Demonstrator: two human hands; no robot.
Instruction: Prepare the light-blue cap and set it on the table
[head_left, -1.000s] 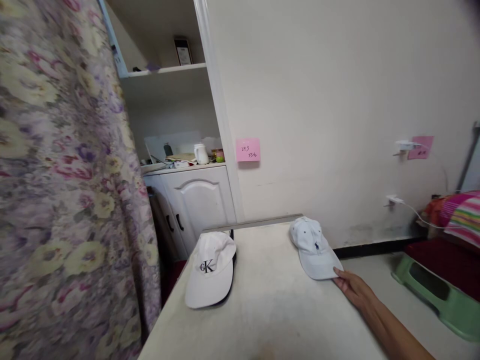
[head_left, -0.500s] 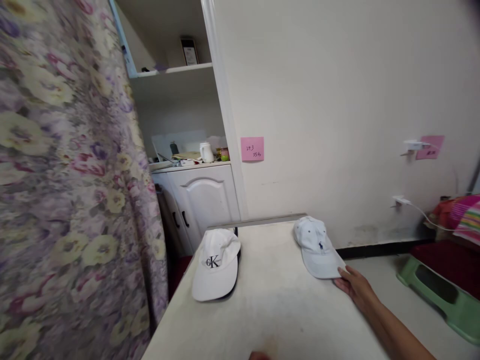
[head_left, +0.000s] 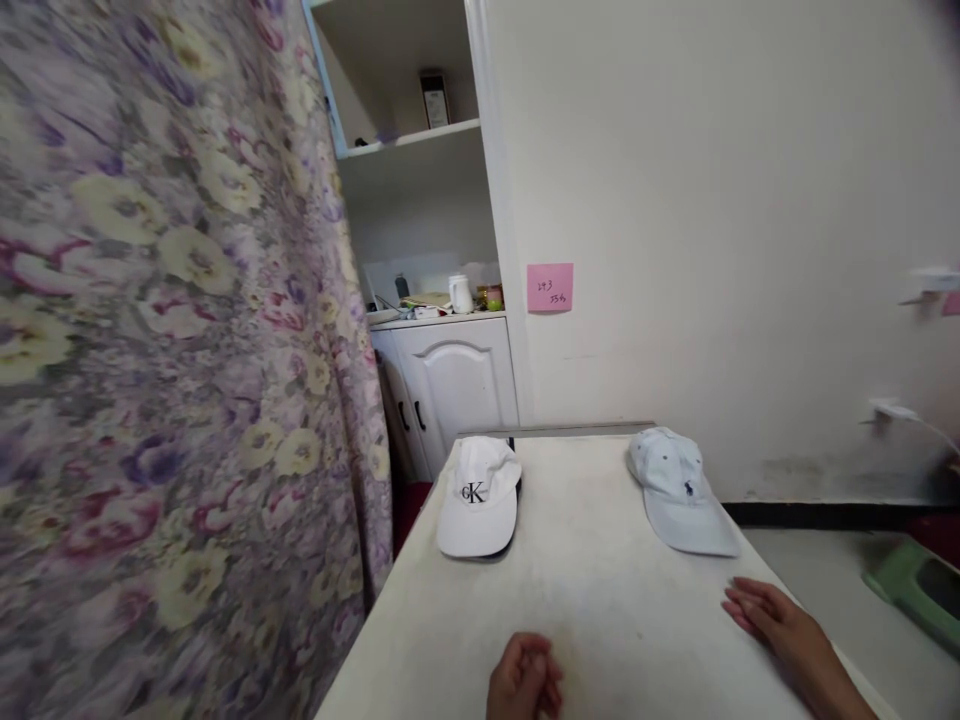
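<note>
A white cap (head_left: 480, 510) with a dark "CK" print lies on the left of the table, with a dark edge showing beneath it. Over on the right side rests a pale blue-white cap (head_left: 679, 495) with a small dark embroidered logo, its brim pointing toward me. My right hand (head_left: 776, 620) is just in front of that brim, apart from it, fingers loosely stretched and holding nothing. Low in the middle, my left hand (head_left: 525, 675) sits near the table's front, its fingers curled in with nothing visible in them.
Both caps lie on a cream-topped table (head_left: 577, 560) against the wall. A floral curtain (head_left: 187, 350) hangs at the left, beside a white cabinet (head_left: 461, 380). On the right, a green stool (head_left: 911, 590) stands on the floor.
My right hand has let go of the pale cap's brim and drawn back toward me. More of my left hand has come into view. The camera has turned left.
</note>
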